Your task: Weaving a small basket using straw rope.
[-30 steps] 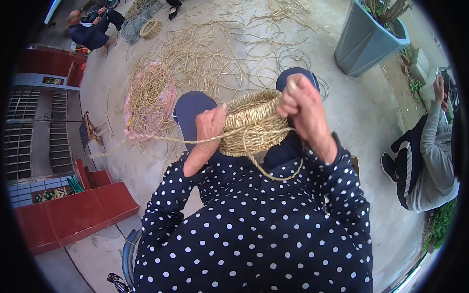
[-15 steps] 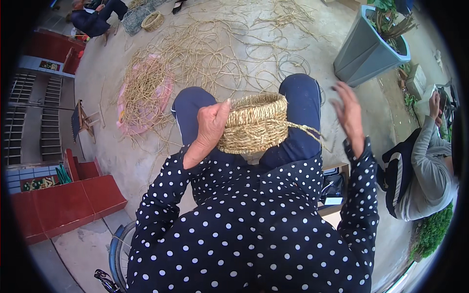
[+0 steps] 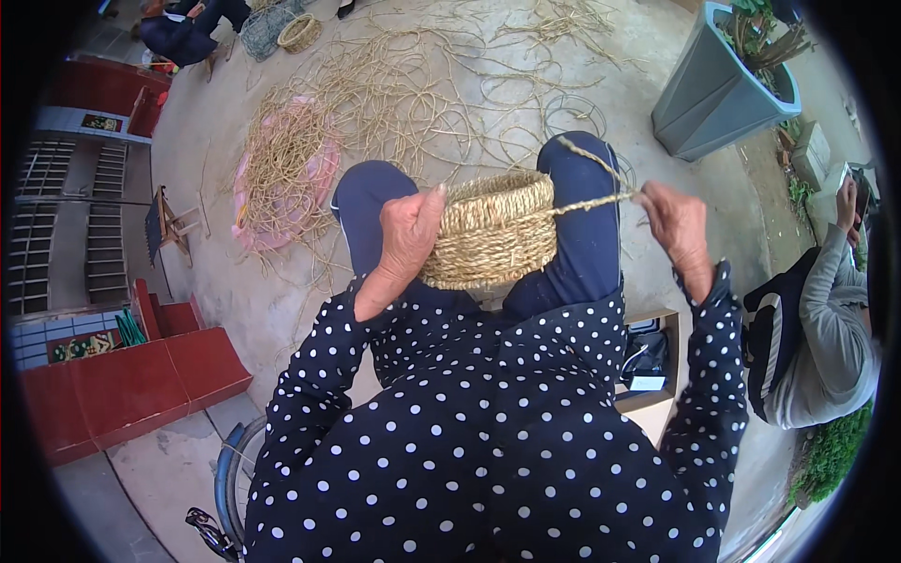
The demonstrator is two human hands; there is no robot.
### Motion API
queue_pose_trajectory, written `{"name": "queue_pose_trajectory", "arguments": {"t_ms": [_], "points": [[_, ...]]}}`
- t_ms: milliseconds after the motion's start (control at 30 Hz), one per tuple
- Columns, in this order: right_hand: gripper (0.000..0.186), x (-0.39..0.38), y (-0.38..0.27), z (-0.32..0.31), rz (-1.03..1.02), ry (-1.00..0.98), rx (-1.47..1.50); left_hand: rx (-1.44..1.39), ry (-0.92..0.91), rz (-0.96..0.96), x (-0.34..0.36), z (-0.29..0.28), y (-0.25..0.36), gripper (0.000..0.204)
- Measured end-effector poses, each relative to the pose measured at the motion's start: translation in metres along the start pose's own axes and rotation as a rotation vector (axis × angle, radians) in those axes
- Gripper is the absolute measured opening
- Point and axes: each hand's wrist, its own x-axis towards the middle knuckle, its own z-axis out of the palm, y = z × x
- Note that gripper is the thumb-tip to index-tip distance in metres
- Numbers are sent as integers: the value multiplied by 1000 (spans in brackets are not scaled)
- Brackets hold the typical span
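Straw basket (image 3: 496, 230) gripped by left hand (image 3: 405, 239); right hand (image 3: 678, 228) pulls cord (image 3: 593, 200).

A woven basket (image 3: 496, 230) sits on the person's lap, between the knees. The left hand (image 3: 405, 236) is on the basket's left side. The right hand (image 3: 678, 225) is off to the right, with a straw cord (image 3: 591, 199) running from it to the basket. Loose straw (image 3: 394, 94) lies on the ground in front. A planter (image 3: 718, 89) stands far right. Another person (image 3: 817, 319) sits to the right.
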Motion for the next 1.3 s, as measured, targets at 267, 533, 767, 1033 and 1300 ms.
{"name": "queue_pose_trajectory", "arguments": {"t_ms": [267, 533, 767, 1033, 1300], "points": [[26, -19, -12, 31, 599, 52, 1461, -40, -108, -80, 4, -3, -2, 47], [20, -40, 26, 30, 678, 207, 451, 349, -501, 32, 30, 23, 77, 35], [22, 8, -69, -5, 206, 165, 796, -290, -604, -82, 34, -24, 43, 19], [24, 21, -129, 2, 46, 96, 871, -339, -812, -335, 48, -35, 25, 24], [21, 24, -153, 12, -106, 50, 843, -626, -1024, -468, 68, -30, 17, 44]]}}
